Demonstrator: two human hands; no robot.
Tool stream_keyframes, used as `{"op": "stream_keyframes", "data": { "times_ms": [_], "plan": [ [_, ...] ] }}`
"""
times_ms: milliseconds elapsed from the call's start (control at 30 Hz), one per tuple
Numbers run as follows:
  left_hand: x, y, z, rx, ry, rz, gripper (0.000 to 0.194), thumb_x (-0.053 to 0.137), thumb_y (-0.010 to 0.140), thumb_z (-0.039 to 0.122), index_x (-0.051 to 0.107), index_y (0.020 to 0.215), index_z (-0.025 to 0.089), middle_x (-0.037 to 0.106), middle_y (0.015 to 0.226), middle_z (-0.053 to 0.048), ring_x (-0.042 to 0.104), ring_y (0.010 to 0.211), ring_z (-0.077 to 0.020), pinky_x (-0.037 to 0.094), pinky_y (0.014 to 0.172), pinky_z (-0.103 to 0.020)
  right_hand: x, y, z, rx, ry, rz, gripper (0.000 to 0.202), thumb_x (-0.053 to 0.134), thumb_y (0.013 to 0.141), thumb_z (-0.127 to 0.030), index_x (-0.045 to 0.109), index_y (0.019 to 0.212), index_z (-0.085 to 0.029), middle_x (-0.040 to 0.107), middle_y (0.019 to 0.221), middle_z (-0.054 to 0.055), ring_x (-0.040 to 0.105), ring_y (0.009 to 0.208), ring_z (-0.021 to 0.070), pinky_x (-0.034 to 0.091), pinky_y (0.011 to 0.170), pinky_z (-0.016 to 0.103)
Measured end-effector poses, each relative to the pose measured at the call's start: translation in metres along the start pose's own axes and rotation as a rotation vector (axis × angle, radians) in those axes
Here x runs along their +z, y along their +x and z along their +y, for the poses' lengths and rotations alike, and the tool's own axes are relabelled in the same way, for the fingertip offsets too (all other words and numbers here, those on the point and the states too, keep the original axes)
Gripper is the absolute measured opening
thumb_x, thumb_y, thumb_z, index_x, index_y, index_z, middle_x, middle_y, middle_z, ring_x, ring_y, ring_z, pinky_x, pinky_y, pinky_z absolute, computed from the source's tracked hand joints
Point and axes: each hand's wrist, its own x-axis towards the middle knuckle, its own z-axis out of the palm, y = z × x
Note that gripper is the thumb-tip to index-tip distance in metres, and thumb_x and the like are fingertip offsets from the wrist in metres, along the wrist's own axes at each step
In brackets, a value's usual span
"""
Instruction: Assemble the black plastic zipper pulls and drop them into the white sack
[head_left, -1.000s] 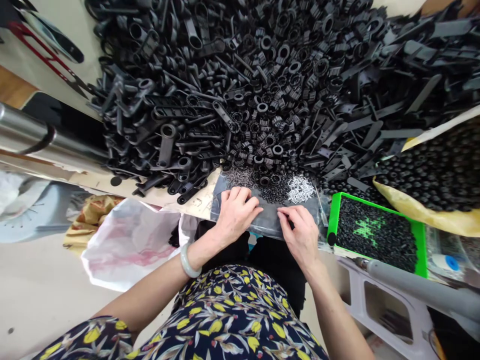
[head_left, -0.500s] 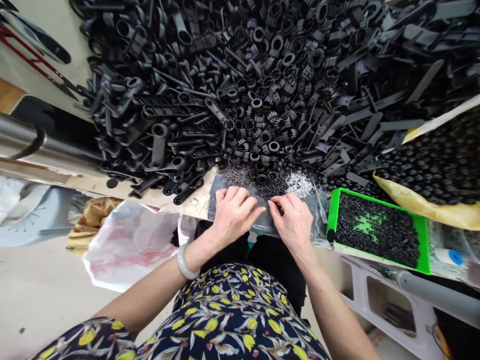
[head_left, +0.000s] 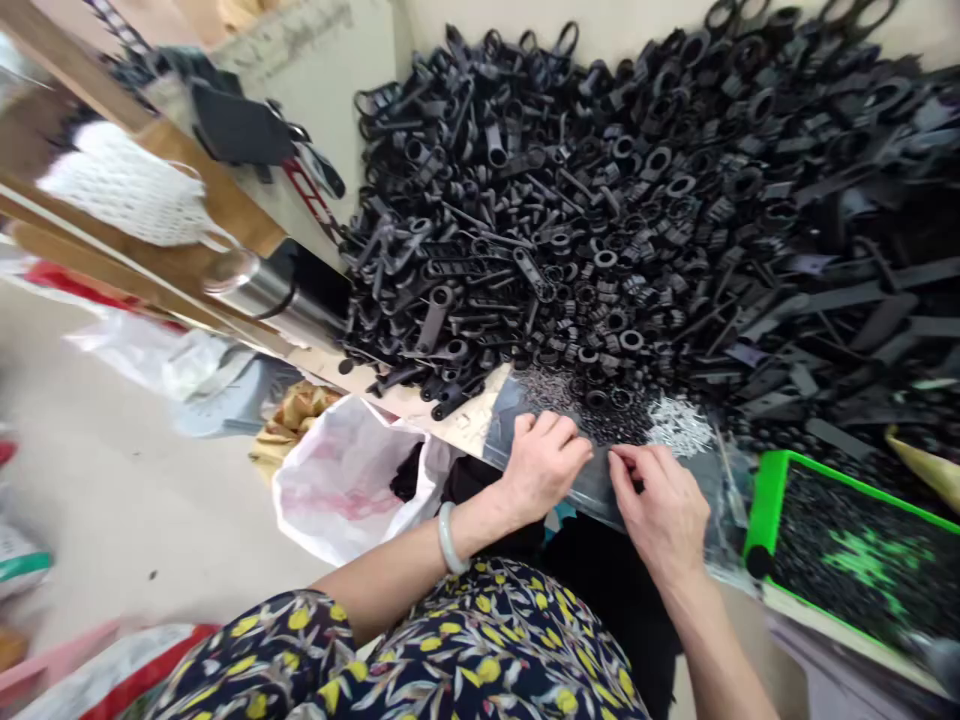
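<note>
Over the front edge of the work surface, my left hand (head_left: 546,465) is closed, its fingers curled under. Whatever it may hold is hidden. Just to its right, my right hand (head_left: 667,510) has the thumb and index finger pinched together, and anything between them is too small to make out. A narrow gap separates the two hands. Beyond them, small dark parts (head_left: 619,418) lie on a grey sheet (head_left: 504,418), beside a heap of short silvery pins (head_left: 681,428). Black ribbed rings (head_left: 631,341) spill down from the larger pile behind.
Black lever-like plastic parts (head_left: 435,320) are heaped at the back left, with flat black strips (head_left: 847,300) at the right. A green tray (head_left: 766,505) holds small black and green pieces. A white plastic bag (head_left: 319,500) hangs open below the edge; a steel flask (head_left: 251,283) lies left.
The view has swung left, so everything appears farther right and lower. My left thumb, stretched out before, is now tucked in against the fingers. My right hand keeps its pinch.
</note>
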Motion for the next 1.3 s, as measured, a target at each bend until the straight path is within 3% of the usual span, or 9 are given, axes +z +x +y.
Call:
{"op": "stream_keyframes", "data": {
  "times_ms": [100, 167, 267, 400, 567, 800, 1100, 1300],
  "plan": [
    [-0.015, -0.002, 0.004, -0.06, -0.223, 0.017, 0.017, 0.063, 0.104, 0.031, 0.075, 0.094, 0.023, 0.075, 0.093, -0.002, 0.059, 0.093, -0.0193, 0.034, 0.087, -0.041, -0.011, -0.004, -0.008, 0.042, 0.197, -0.019, 0.014, 0.06, 0.105, -0.029, 0.073, 0.106, -0.022, 0.072, 0.095, 0.004, 0.066, 0.08, 0.0161, 0.05, 0.077, 0.031],
    [-0.028, -0.002, 0.006, -0.175, -0.471, -0.003, 0.016, 0.065, 0.103, 0.031, 0.075, 0.095, 0.022, 0.077, 0.093, -0.001, 0.061, 0.091, -0.0184, 0.038, 0.088, -0.038, -0.02, -0.005, -0.014, 0.075, 0.371, -0.03, 0.012, 0.062, 0.104, -0.028, 0.072, 0.107, -0.023, 0.071, 0.096, 0.004, 0.066, 0.08, 0.016, 0.053, 0.074, 0.03],
    [-0.041, -0.001, 0.009, -0.419, -0.819, -0.125, 0.014, 0.069, 0.099, 0.032, 0.077, 0.093, 0.022, 0.075, 0.088, -0.001, 0.062, 0.086, -0.0179, 0.045, 0.084, -0.034, -0.031, -0.004, -0.022, 0.091, 0.493, -0.043, 0.01, 0.065, 0.102, -0.024, 0.073, 0.107, -0.024, 0.069, 0.096, 0.003, 0.065, 0.078, 0.0148, 0.054, 0.071, 0.029],
    [-0.041, -0.004, 0.013, -0.627, -1.054, -0.246, 0.018, 0.071, 0.094, 0.036, 0.078, 0.093, 0.02, 0.073, 0.085, -0.002, 0.061, 0.082, -0.0172, 0.047, 0.077, -0.03, -0.035, -0.003, -0.026, 0.041, 0.517, -0.05, 0.013, 0.067, 0.101, -0.019, 0.072, 0.11, -0.025, 0.069, 0.099, 0.003, 0.067, 0.081, 0.0142, 0.055, 0.071, 0.028],
    [-0.036, -0.009, 0.014, -0.703, -1.118, -0.261, 0.023, 0.071, 0.093, 0.04, 0.078, 0.093, 0.019, 0.072, 0.086, -0.003, 0.061, 0.08, -0.016, 0.048, 0.077, -0.029, -0.033, -0.003, -0.027, -0.051, 0.477, -0.061, 0.015, 0.068, 0.1, -0.015, 0.071, 0.112, -0.024, 0.07, 0.099, 0.003, 0.068, 0.084, 0.0129, 0.055, 0.073, 0.026],
    [-0.042, -0.007, 0.013, -0.716, -1.105, -0.274, 0.021, 0.071, 0.09, 0.038, 0.077, 0.087, 0.018, 0.069, 0.08, -0.002, 0.056, 0.076, -0.0146, 0.046, 0.074, -0.028, -0.033, -0.004, -0.026, -0.085, 0.449, -0.035, 0.014, 0.067, 0.1, -0.014, 0.071, 0.11, -0.023, 0.071, 0.097, 0.003, 0.068, 0.083, 0.0136, 0.056, 0.073, 0.027],
    [-0.044, -0.009, 0.019, -0.772, -1.181, -0.32, 0.023, 0.073, 0.089, 0.04, 0.075, 0.084, 0.018, 0.07, 0.08, -0.002, 0.06, 0.076, -0.0148, 0.049, 0.076, -0.028, -0.037, -0.003, -0.022, -0.175, 0.467, -0.109, 0.02, 0.066, 0.099, -0.011, 0.071, 0.114, -0.023, 0.071, 0.098, 0.004, 0.067, 0.086, 0.0144, 0.056, 0.078, 0.027],
    [-0.047, -0.007, 0.018, -0.82, -1.327, -0.365, 0.026, 0.08, 0.084, 0.044, 0.08, 0.086, 0.018, 0.076, 0.08, -0.004, 0.066, 0.078, -0.016, 0.053, 0.079, -0.027, -0.037, -0.002, -0.026, -0.03, 0.627, -0.117, 0.015, 0.067, 0.1, -0.016, 0.075, 0.11, -0.025, 0.072, 0.095, 0.003, 0.067, 0.088, 0.0149, 0.056, 0.078, 0.027]
  ]
}}
